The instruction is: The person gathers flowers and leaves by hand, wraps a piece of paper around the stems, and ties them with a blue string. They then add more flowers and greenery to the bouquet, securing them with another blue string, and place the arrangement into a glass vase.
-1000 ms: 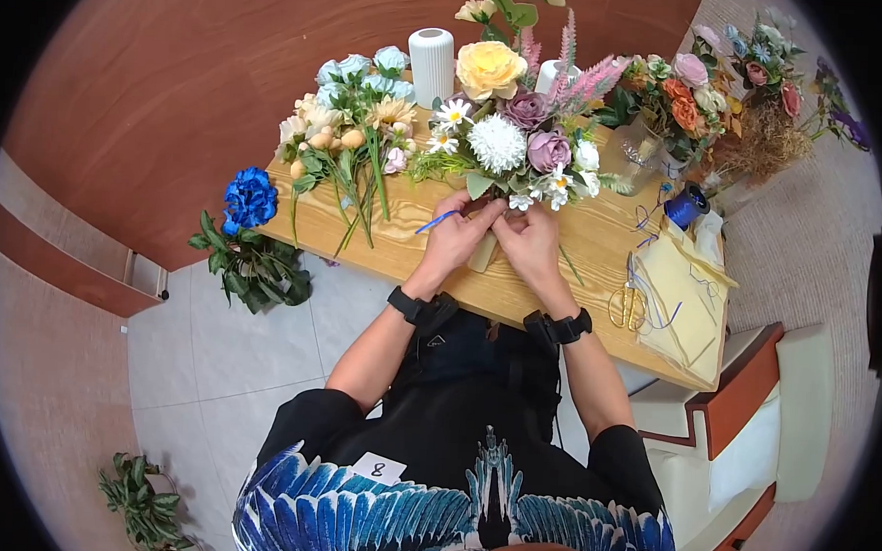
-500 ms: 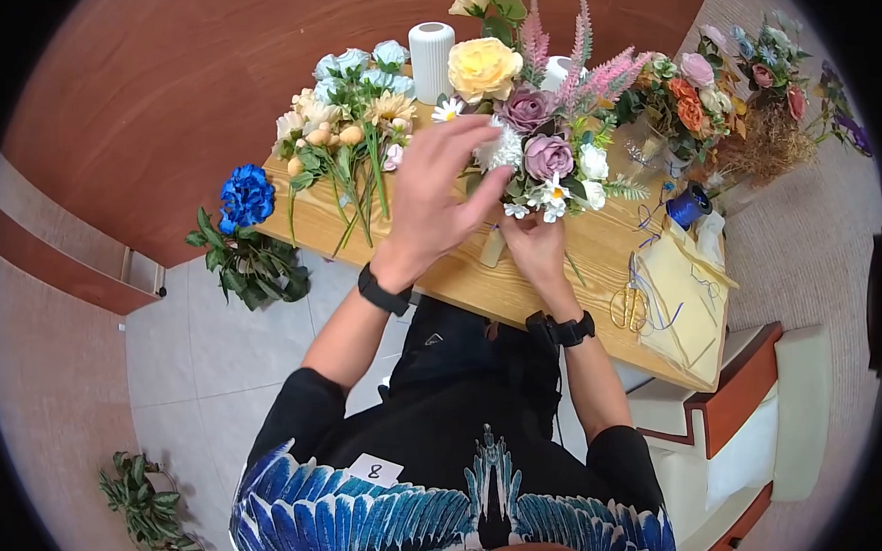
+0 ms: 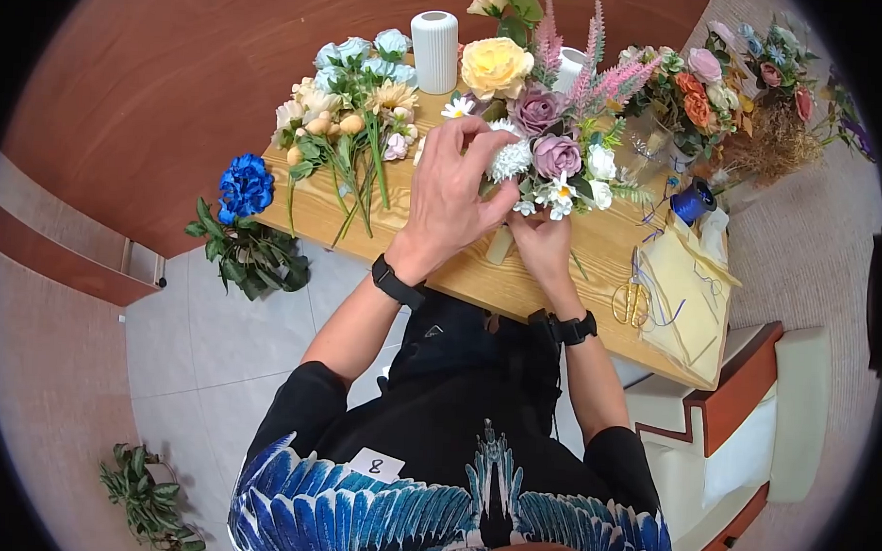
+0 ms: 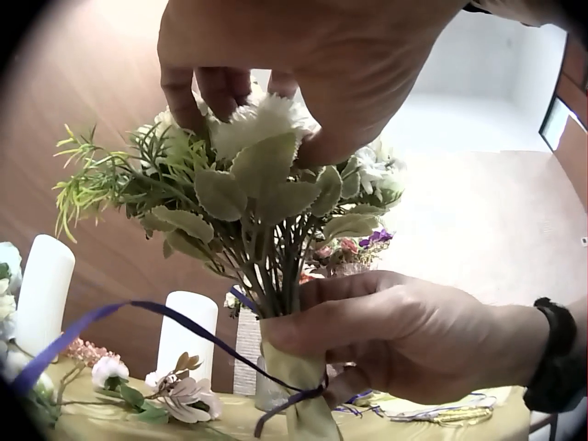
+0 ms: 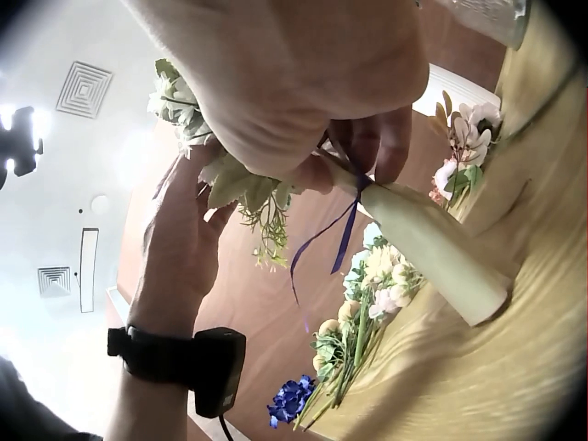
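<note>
A mixed bouquet with a yellow rose (image 3: 496,68), purple roses (image 3: 556,155) and pink spikes stands upright over the table. My right hand (image 3: 541,250) grips its stems low down, at the cream paper wrap (image 5: 441,257). A thin dark blue ribbon (image 5: 345,241) is tied round the wrap, its loose ends hanging. At the bouquet's left side, my left hand (image 3: 452,193) curls thumb and fingers round a fluffy white flower (image 3: 510,159). Green leaves (image 4: 266,165) spread below that flower in the left wrist view.
Loose flower stems (image 3: 352,180) lie on the table's left, near a white ribbed vase (image 3: 434,54). On the right are gold-handled scissors (image 3: 630,303), cream paper sheets (image 3: 687,313) and a blue ribbon spool (image 3: 693,201). More arrangements (image 3: 695,100) stand at the back right.
Both hands were together at the stems. My left hand has let go there and risen to the white flower; my right hand still holds the stems. The bouquet has shifted slightly right.
</note>
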Demonstrator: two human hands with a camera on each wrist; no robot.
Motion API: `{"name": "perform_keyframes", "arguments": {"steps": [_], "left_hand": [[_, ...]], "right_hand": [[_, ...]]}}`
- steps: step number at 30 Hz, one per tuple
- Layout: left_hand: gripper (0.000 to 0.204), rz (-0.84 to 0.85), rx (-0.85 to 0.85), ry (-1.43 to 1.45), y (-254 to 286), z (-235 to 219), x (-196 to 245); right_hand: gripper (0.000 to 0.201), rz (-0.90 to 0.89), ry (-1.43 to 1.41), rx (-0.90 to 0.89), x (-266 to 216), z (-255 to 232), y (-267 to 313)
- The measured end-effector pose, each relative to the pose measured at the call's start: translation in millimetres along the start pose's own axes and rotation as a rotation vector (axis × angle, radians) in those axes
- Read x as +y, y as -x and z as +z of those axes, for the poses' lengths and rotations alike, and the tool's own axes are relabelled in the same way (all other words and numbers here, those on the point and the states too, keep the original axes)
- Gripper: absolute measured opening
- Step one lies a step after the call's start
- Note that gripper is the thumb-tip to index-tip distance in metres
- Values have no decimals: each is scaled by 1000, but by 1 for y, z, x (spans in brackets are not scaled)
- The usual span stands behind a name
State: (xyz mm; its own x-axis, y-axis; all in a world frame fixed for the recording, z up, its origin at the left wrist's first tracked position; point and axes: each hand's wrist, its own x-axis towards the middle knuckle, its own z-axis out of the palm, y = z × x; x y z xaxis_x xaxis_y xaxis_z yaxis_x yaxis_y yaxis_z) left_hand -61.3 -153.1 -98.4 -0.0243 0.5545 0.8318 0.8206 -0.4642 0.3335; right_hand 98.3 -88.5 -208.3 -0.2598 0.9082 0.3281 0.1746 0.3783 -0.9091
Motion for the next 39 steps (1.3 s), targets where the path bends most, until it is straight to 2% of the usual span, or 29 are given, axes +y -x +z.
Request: {"name": "perform_keyframes", "arguments": {"steps": [1, 4, 7, 9, 11, 13, 15, 18, 20, 21, 22, 24, 28, 29, 32, 33, 36, 38, 39], "left_hand": [[46, 0, -2, -2, -2, 0, 1], [41, 90, 81, -7, -8, 4, 1], [39, 110, 113, 31, -6, 10, -5], [38, -12, 52, 114, -2, 12, -5], [38, -45, 48, 111, 3, 10, -2], [38, -76, 43, 104, 5, 10, -4], [40, -59, 156, 262, 10, 14, -7], [42, -53, 162, 249, 12, 13, -6], [39, -16, 174, 208, -1, 11, -4], [36, 16, 183, 170, -4, 9, -2], [36, 14, 181, 170, -2, 10, -4], [38, 15, 118, 162, -1, 11, -9], [36, -102, 92, 217, 9, 6, 5], [35, -91, 33, 209, 9, 3, 5], [35, -45, 51, 197, 6, 5, 5], [35, -44, 54, 194, 4, 6, 3], [37, 33, 119, 105, 5, 10, 2], [40, -179, 169, 273, 8, 12, 6], [40, -178, 169, 272, 7, 11, 6]], "right_hand": [[39, 46, 28, -29, -1, 0, -1], [38, 3, 40, -26, -21, -1, 1], [37, -23, 23, 3, -11, 0, -1], [36, -15, 25, 24, -9, 1, -3], [35, -2, 28, 48, -7, 1, -3], [19, -2, -95, 155, -8, 4, -7], [19, 1, -72, 141, -7, 3, -9], [18, -10, -50, 134, -17, 0, -7], [17, 36, 75, 134, -23, 1, -3], [24, 49, -10, 25, -5, 2, -4], [24, 51, -10, 24, 3, 2, -2], [26, -98, -39, 61, -2, 3, -4], [29, -15, -1, 89, -7, 0, -9], [29, -12, -1, 90, -6, 0, -7], [32, 51, -12, 47, -5, 0, -6], [32, -47, -9, 54, 3, 2, -5], [34, -153, 50, 34, 7, 3, -5], [36, -209, 9, 45, 4, 5, -11], [30, -218, -50, 91, 3, 7, -10]]}}
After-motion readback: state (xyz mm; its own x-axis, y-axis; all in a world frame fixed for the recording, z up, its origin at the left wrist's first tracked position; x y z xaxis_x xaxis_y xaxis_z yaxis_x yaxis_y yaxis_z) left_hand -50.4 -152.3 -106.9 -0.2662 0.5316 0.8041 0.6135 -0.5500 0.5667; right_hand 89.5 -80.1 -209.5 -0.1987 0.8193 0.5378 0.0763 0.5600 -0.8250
